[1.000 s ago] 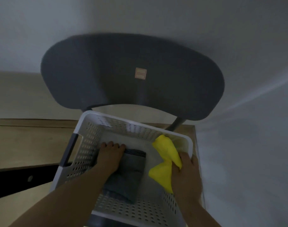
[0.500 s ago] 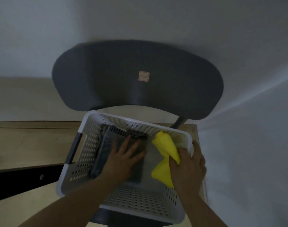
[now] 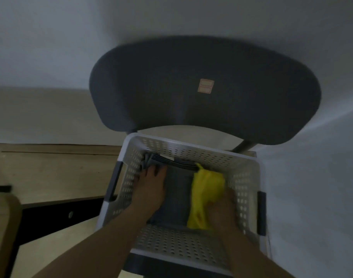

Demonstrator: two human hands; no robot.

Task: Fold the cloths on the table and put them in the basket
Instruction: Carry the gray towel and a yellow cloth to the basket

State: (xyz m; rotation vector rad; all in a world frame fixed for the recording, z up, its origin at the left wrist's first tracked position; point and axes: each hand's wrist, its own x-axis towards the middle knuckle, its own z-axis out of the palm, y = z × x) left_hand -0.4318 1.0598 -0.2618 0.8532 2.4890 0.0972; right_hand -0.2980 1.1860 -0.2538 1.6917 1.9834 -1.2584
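the yellow cloth (image 3: 206, 189) has sunk into the basket (image 3: 211, 157), lower centre, beside the grey cloth (image 3: 177, 189): probably nearly stowed. the left hand (image 3: 151, 191) presses the grey cloth flat; the right hand (image 3: 223, 209) is too blurred to tell its grip.

Your basket (image 3: 181, 241) stood just in front of the chair backrest (image 3: 191, 101), with the table (image 3: 51, 169) to its left. Inside it, two cloths lay side by side on the bottom: the left cloth (image 3: 178, 189) reached to the far wall, and the right cloth (image 3: 205, 187) lay against its right edge, partly over it. Your left hand (image 3: 151, 189) rested on the left cloth beside the left wall; your right hand (image 3: 221, 209) lay on the near end of the right cloth.
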